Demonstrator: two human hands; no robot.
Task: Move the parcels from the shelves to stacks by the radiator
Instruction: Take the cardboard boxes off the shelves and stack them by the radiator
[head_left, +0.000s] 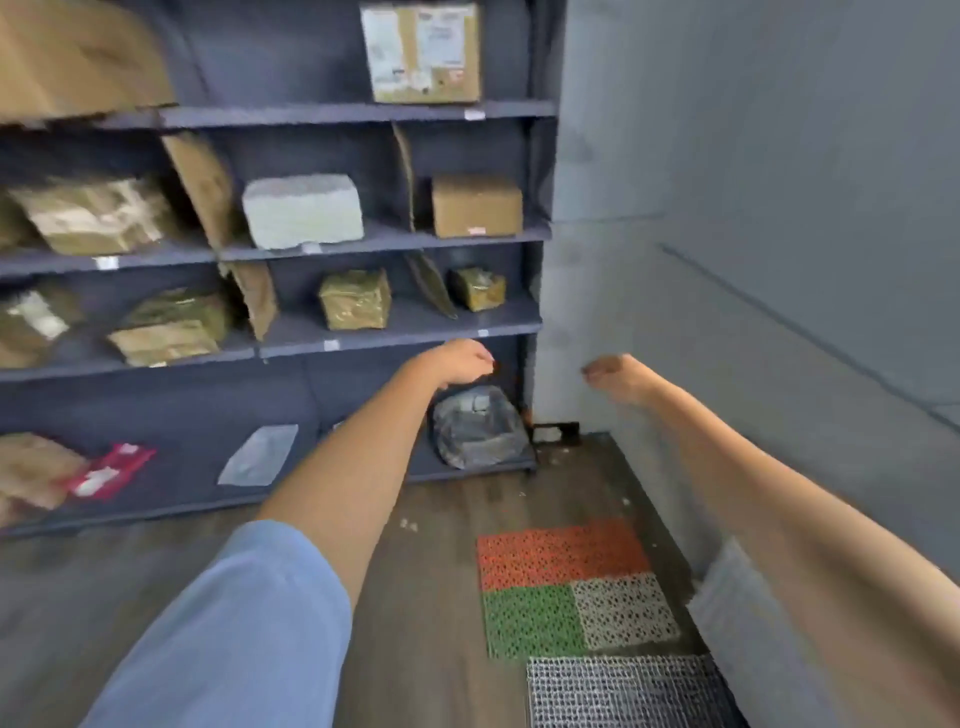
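Observation:
Grey-blue shelves (405, 325) hold several parcels. A grey plastic-wrapped parcel (475, 428) sits on the bottom shelf at the right end. My left hand (460, 364) hovers just above it, fingers loosely curled, holding nothing. My right hand (615, 376) is stretched out to the right of the shelf end, in front of the wall, also holding nothing. Higher shelves carry a tape-wrapped box (356, 300), a smaller taped box (478, 288), a white foam-wrapped parcel (301, 210), a brown carton (477, 205) and a labelled carton (421, 52). No radiator is in view.
A grey wall (727, 260) closes the right side. Red, green and white plastic mat tiles (566, 587) and a dark grid mat (618, 691) lie on the wood floor. A red packet (111, 470) and a flat clear bag (258, 456) lie on the bottom shelf.

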